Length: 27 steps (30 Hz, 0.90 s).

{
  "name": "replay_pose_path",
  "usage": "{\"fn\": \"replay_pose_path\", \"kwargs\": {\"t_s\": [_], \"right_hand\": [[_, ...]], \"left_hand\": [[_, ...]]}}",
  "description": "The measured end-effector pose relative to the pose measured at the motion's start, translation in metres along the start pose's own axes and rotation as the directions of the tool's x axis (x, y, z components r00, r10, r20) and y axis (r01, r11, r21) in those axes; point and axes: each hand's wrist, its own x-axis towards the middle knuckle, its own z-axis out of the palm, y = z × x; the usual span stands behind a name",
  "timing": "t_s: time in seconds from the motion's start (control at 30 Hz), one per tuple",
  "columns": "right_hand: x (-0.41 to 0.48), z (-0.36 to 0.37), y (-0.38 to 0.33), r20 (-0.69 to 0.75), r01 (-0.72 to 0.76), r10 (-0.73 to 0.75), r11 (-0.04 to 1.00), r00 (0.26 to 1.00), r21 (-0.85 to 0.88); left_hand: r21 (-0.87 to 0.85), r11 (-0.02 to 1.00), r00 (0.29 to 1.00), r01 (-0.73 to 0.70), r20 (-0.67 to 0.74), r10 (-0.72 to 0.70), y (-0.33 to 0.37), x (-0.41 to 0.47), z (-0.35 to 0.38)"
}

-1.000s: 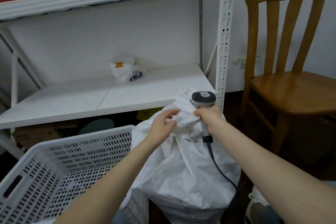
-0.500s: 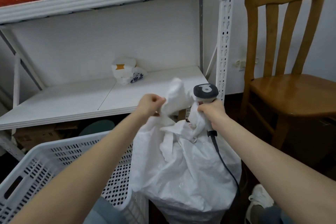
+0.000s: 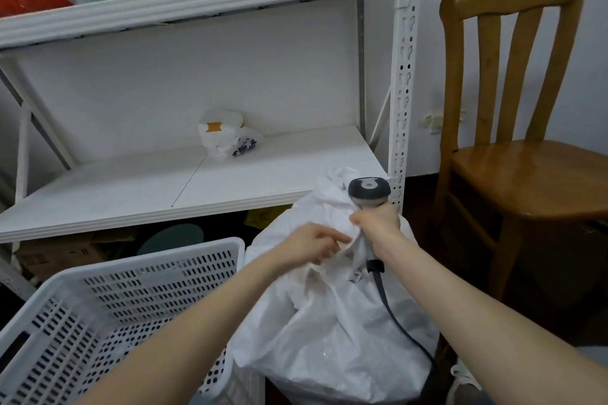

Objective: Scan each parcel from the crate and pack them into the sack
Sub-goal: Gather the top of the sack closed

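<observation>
sack (image 3: 329, 322) neck: looks soft, floppy, prob slippery weave, best bunched up high | left hand (image 3: 312, 245) fingers pinching a fold | right hand (image 3: 378, 223) wrapped round scanner (image 3: 368, 191) plus fabric

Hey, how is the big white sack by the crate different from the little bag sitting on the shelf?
The sack stands beside the crate and looks far bigger than the little bag lying on the shelf. The sack is plain white; the bag has an orange patch and dark print. The left hand and right hand are at the sack's bunched top; the bag is untouched. Both are white and crumpled.
</observation>
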Motion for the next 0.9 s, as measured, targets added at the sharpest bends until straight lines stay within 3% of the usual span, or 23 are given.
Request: {"fn": "replay_pose_path", "kwargs": {"t_s": [0.07,0.13,0.27,0.4,0.5,0.63,0.7,0.8,0.9], "right_hand": [[0.004,0.0,0.001,0.014,-0.023,0.023,1.0,1.0,-0.013],[0.008,-0.001,0.001,0.032,-0.021,0.021,1.0,0.999,-0.015],[0.018,0.0,0.006,0.041,-0.004,0.004,1.0,0.999,-0.001],[0.024,-0.001,0.014,0.056,-0.02,0.019,0.999,0.998,0.03],[0.029,-0.006,0.017,0.06,-0.029,0.025,0.997,0.998,0.064],[0.035,-0.012,0.014,-0.068,0.047,-0.036,0.987,0.997,0.155],[0.034,-0.015,0.007,-0.109,0.061,-0.038,0.975,0.993,0.213],[0.035,-0.022,-0.003,-0.14,0.043,-0.003,0.958,0.99,0.284],[0.031,-0.038,-0.012,-0.145,-0.003,0.058,0.937,0.988,0.348]], "left_hand": [[-0.205,0.977,0.969,0.054,-0.225,-0.1,-0.005,0.03,-0.026],[-0.276,0.959,0.905,0.062,-0.39,-0.171,-0.009,0.066,-0.048],[-0.384,0.894,0.914,0.233,-0.227,-0.335,-0.01,0.14,-0.056],[-0.526,0.767,0.889,0.368,-0.042,-0.456,-0.024,0.197,-0.044],[-0.599,0.725,0.88,0.342,-0.067,-0.47,-0.013,0.211,-0.043],[-0.66,0.75,0.924,0.038,-0.262,-0.277,0.031,0.207,-0.082],[-0.503,0.85,0.909,-0.155,-0.41,-0.077,0.055,0.189,-0.11],[-0.138,0.926,0.838,-0.351,-0.488,0.245,0.068,0.154,-0.133],[0.007,0.922,0.83,-0.387,-0.434,0.352,0.06,0.112,-0.132]]}}
